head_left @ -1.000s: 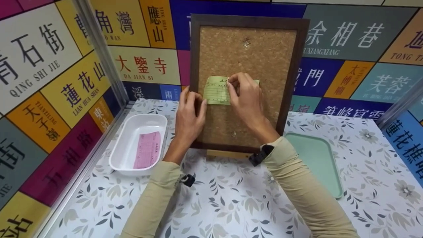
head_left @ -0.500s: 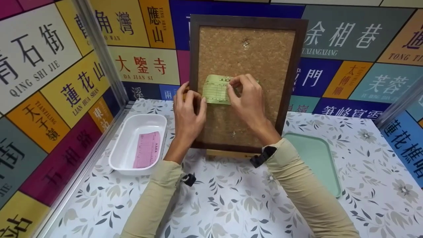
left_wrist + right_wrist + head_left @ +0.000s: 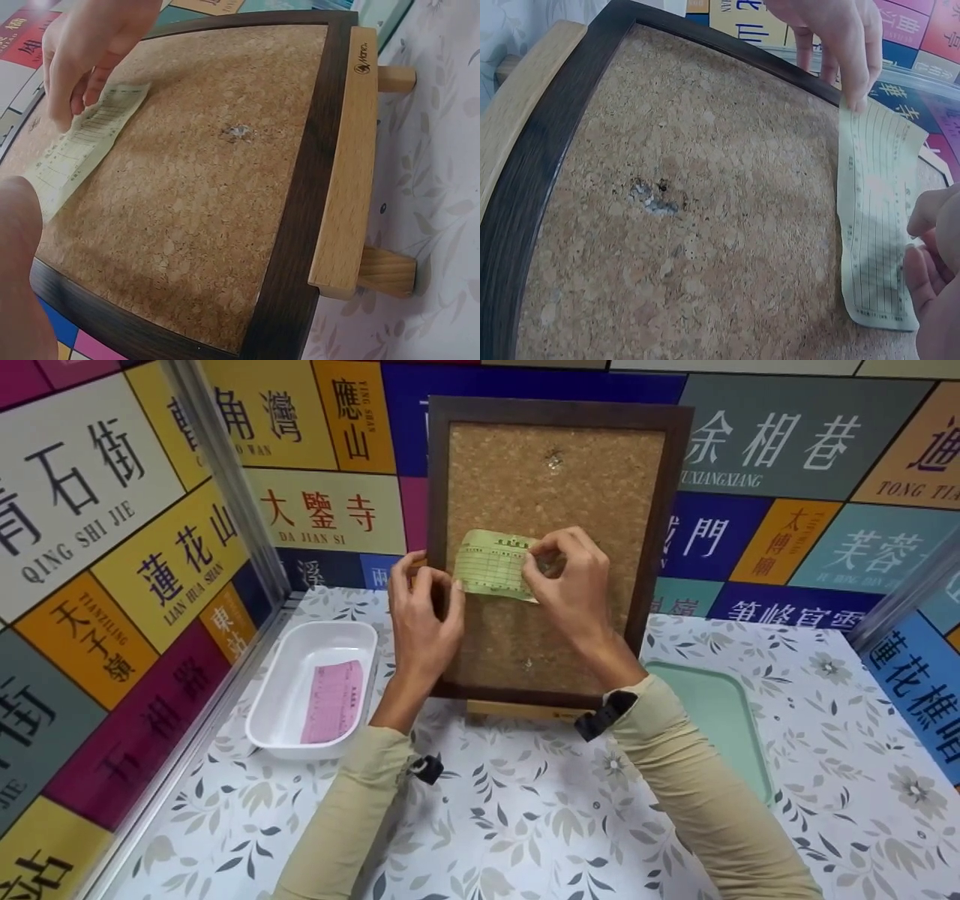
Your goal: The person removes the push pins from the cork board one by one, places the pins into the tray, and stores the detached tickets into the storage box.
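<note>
A light green printed paper slip [image 3: 491, 566] lies across the middle of a cork board [image 3: 555, 630] with a dark wooden frame. My left hand [image 3: 426, 611] is at the frame's left side and pinches the slip's left end under the thumb. My right hand [image 3: 574, 585] has thumb and index fingertips brought together at the slip's upper edge, toward its right end. In the right wrist view the slip [image 3: 877, 202] bows slightly off the cork and its far end extends past the right fingers. I cannot tell whether anything small is between those fingertips.
The board leans on a light wooden stand [image 3: 349, 172]. A white tray [image 3: 262, 727] with a pink printed slip [image 3: 334, 701] is at the left, and a green tray [image 3: 724, 712] at the right. Crumbled pale spots [image 3: 553, 460] mark the cork. Sign-printed walls rise behind.
My right fingertips have slid a little right along the slip, uncovering more of its printed heading. Its right end no longer shows beyond the hand. My left hand keeps its place.
</note>
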`<state>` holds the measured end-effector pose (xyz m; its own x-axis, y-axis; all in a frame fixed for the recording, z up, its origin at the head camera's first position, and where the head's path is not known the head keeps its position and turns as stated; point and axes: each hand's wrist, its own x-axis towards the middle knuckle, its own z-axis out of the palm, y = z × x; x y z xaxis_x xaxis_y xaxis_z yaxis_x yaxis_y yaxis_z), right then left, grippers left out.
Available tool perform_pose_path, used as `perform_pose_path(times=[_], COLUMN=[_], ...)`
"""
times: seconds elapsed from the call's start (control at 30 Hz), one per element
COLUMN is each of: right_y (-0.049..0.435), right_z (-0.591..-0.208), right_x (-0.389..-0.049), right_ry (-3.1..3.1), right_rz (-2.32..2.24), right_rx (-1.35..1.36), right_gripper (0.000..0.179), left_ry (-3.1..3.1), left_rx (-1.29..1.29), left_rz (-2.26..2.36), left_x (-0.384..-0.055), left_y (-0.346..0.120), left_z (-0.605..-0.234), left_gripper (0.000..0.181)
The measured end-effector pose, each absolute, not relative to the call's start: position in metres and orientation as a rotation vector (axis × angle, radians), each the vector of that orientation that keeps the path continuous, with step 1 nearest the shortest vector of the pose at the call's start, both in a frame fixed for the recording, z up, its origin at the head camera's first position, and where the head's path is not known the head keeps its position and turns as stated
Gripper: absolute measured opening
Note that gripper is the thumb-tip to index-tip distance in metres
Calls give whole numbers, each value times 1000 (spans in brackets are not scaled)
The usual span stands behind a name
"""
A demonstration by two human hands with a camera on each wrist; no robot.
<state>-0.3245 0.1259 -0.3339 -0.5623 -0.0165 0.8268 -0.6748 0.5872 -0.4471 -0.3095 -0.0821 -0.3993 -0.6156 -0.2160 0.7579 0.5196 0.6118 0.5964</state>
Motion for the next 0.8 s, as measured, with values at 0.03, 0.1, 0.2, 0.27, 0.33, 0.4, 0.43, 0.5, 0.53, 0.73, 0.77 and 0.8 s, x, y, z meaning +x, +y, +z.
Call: perform_pose_path(times=[0.03, 0.1, 0.2, 0.27, 0.33, 0.4, 0.43, 0.5, 0.53, 0.73, 0.77, 0.8], right_y=[127, 128, 130, 132, 135, 137, 139, 142, 144, 156, 158, 160], right_z=[-334, -334, -334, -335, -337, -338, -338, -339, -340, -341, -341, -341], right_x=[-324, -324, -324, -324, -323, -323, -322, -321, -320, -314, -313, -311], right_ry=[-1980, -1976, -1978, -1982, -1984, -1986, -1988, -1993, -1995, -1974, -1965, -1957], right_rz=[1003, 1005, 1021, 1019, 1027, 1023, 1021, 1025, 1028, 1087, 1099, 1110], right_rx=[553, 558, 559, 559, 558, 556, 556, 554, 552, 525, 519, 514], right_gripper=[3, 4, 3, 3, 4, 5, 5, 4, 4, 5, 6, 6], left_ry=[-1962, -1944, -1917, -1905, -1898, -1898, -1897, -1896, -1891, -1857, -1856, -1855], left_rx=[-239, -239, -243, -252, -270, -295, -305, -327, -337, -370, -370, -370], left_rz=[-1074, -1065, -1050, -1048, -1062, -1080, -1093, -1121, -1136, -1206, -1209, -1210], left_x=[-309, -308, -307, -305, -304, -303, -302, -300, -300, -295, -295, -294], left_y=[-82, -83, -83, -83, -82, -81, -81, -81, -81, -82, -83, -83], left_z=[-399, -397, -395, -394, -393, -392, -391, -391, -391, -391, -390, -390], left_gripper=[16, 15, 14, 13, 12, 13, 13, 13, 13, 11, 10, 10])
